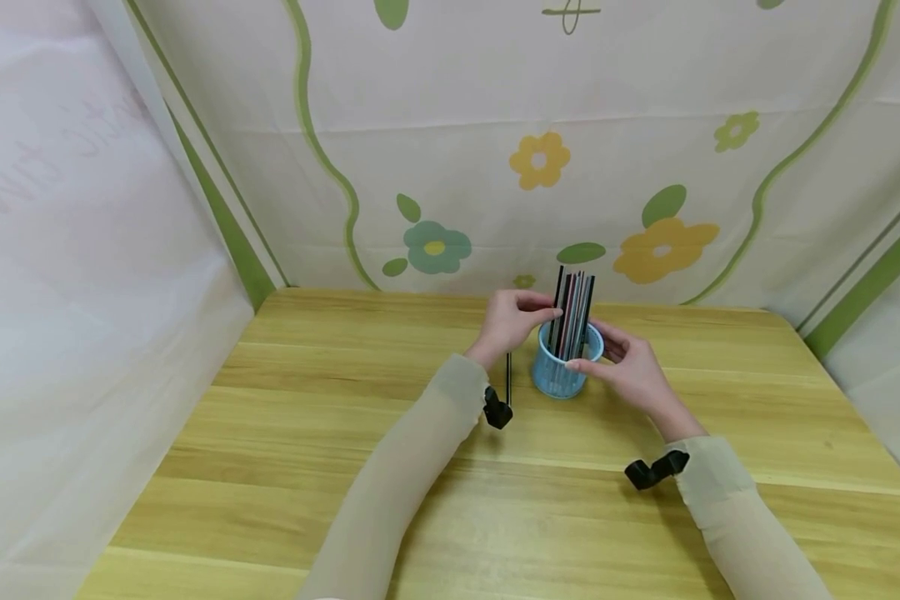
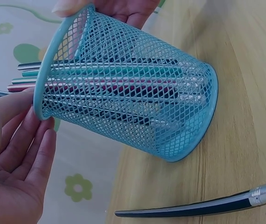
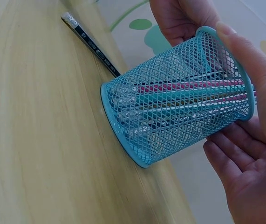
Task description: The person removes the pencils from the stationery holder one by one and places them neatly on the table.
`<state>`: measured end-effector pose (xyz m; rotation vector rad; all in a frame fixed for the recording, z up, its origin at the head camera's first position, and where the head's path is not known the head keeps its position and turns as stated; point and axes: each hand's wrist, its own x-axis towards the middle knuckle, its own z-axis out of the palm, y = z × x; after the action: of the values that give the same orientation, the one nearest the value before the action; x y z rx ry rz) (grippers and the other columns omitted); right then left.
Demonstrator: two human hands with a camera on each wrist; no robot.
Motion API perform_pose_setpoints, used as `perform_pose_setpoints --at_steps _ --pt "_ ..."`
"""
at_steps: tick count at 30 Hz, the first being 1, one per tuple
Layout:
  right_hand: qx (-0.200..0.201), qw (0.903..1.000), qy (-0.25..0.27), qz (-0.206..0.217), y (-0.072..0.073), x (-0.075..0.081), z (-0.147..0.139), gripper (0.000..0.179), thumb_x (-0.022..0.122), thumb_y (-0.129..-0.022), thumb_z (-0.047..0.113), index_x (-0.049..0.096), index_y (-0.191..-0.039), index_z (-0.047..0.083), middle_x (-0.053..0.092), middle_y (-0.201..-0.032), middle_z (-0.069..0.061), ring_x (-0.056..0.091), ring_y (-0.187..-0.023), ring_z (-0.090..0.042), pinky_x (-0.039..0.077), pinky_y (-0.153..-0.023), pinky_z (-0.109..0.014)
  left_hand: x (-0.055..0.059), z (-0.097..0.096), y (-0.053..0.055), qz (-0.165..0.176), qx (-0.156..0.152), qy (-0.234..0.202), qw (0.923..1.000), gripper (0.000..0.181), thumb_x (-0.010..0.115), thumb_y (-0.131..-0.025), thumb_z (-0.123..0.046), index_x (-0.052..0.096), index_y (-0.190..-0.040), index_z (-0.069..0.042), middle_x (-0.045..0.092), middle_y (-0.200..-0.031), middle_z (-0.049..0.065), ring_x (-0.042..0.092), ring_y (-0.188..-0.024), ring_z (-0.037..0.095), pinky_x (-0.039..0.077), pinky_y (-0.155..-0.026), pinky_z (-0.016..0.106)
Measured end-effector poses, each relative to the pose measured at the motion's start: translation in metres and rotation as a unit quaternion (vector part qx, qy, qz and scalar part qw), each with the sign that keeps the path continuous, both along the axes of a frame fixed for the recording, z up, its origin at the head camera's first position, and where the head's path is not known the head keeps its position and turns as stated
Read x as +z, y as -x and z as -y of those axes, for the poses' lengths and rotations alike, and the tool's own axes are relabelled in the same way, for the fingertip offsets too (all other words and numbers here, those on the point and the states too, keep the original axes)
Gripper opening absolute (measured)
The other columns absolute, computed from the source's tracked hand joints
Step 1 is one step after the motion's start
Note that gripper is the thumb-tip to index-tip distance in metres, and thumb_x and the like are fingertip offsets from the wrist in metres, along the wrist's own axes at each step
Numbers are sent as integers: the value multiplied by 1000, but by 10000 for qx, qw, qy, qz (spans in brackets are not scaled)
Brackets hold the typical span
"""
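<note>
A light-blue mesh pencil holder [image 1: 560, 377] stands upright near the table's back edge, holding a bundle of pencils [image 1: 572, 310] in dark, red, green and pale colours. Through the mesh [image 2: 123, 88], their silver-banded ends show at the bottom. My left hand [image 1: 512, 321] is at the holder's left rim, thumb and fingers pinching a dark pencil [image 1: 557, 292] at the bundle's left side. From the right, my right hand [image 1: 630, 371] grips the rim, thumb in front and fingers behind. A loose black pencil [image 3: 93, 46] with a white eraser lies on the table left of the holder.
The wooden table [image 1: 330, 417] reaches back to a white cloth [image 1: 450, 100] printed with flowers and leaves. Another cloth [image 1: 82, 292] hangs at the left. Black camera mounts [image 1: 498, 410] sit on both wrists.
</note>
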<state>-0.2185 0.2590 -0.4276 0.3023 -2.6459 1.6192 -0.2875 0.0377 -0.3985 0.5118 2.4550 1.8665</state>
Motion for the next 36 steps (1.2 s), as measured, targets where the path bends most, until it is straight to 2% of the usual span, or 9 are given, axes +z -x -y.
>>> perform_pose_setpoints --at_steps 6,15,20,30,36 --pt "-99 9999 65 32 -1 1 1 84 84 -87 33 42 -155 7 48 -151 -15 51 -134 -33 43 -108 -39 4 1 -1 -3 24 -110 9999 21 81 -91 -23 80 -110 -14 74 -101 -8 68 -91 6 57 -79 22" --pt "-215 9996 201 -48 -1 -1 3 82 85 -87 29 43 -154 6 50 -149 -16 54 -131 -33 47 -101 -21 12 5 -2 -124 39 -346 9993 21 81 -91 -22 80 -109 -12 75 -101 -8 68 -91 7 58 -80 23" --pt "-248 9989 393 -13 -2 -2 3 83 86 -86 27 44 -153 5 52 -148 -17 55 -130 -34 49 -96 -18 15 6 -3 4 110 -628 9980 21 81 -91 -18 79 -110 -10 75 -99 -6 70 -88 9 59 -78 24" --pt "-260 9988 414 46 -1 -2 3 84 87 -85 29 44 -153 4 53 -146 -18 55 -129 -34 50 -95 -19 20 7 -2 5 409 -1334 9902 18 82 -88 -11 77 -104 -5 75 -90 1 73 -79 16 61 -74 28" --pt "-274 9989 379 50 -1 -1 3 86 87 -84 30 44 -153 4 53 -146 -18 56 -129 -34 50 -95 -19 27 11 -2 -66 438 -1704 9844 18 83 -88 -10 77 -103 -3 75 -90 4 74 -81 20 62 -74 29"
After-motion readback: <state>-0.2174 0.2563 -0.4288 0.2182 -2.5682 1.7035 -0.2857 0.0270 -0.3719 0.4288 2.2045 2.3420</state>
